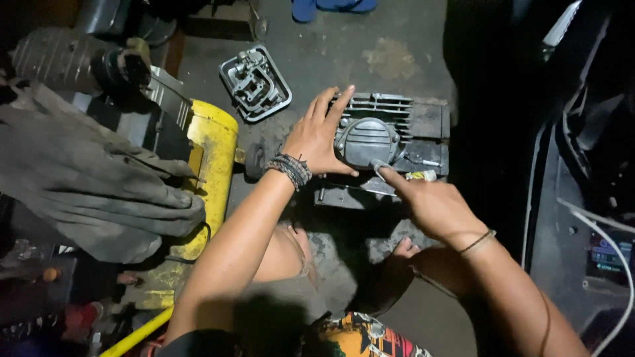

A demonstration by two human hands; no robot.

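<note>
Two hands work on one finned grey engine block (397, 142) resting on the concrete floor (397, 46). Left hand (317, 142) lies flat, fingers spread, against its round cover (366, 140). Right hand (433, 205) pinches a small pale tube (421, 175) just below that cover.

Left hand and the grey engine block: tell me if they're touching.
Touching. The head view shows the left hand spread flat on the engine block, its palm and thumb pressed against the round cover's edge with no gap visible.
</note>
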